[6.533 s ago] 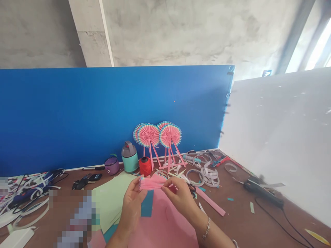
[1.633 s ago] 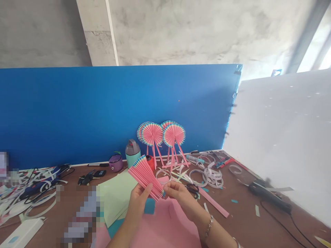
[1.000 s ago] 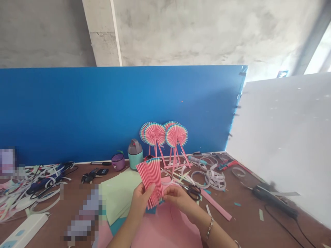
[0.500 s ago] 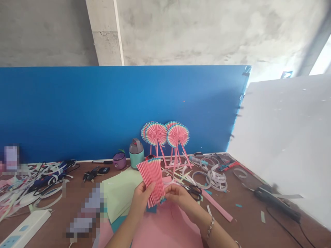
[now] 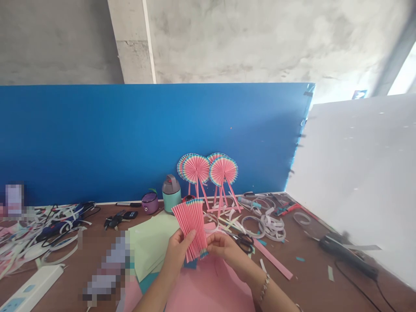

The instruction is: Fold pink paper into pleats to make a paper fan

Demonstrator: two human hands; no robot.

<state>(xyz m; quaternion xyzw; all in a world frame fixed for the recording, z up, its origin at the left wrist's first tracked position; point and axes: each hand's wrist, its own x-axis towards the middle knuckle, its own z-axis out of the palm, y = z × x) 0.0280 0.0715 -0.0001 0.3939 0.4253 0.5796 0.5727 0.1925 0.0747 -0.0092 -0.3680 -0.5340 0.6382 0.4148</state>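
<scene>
A pleated pink paper strip (image 5: 191, 221) with blue, yellow and white edges is fanned out in front of me, above the pink paper sheet (image 5: 211, 286). My left hand (image 5: 178, 247) grips its lower left side, thumb across the front pleats. The fingers of my right hand (image 5: 221, 245) pinch together at its lower right edge, near the multicoloured border. Behind it stand round pleated pink paper wheels (image 5: 224, 171) on pink paper legs, close to the blue partition.
Pale green sheets (image 5: 146, 247) lie left of my hands. Black scissors (image 5: 245, 242), paper rolls (image 5: 273, 225) and a pink strip (image 5: 273, 260) are on the right. A teal flask (image 5: 171, 195), purple pot (image 5: 150, 203), keys (image 5: 114, 220) and power strip (image 5: 35, 288) stand or lie leftward.
Almost nothing differs. The pleated paper has shifted very slightly in my fingers; both hands keep nearly the same place.
</scene>
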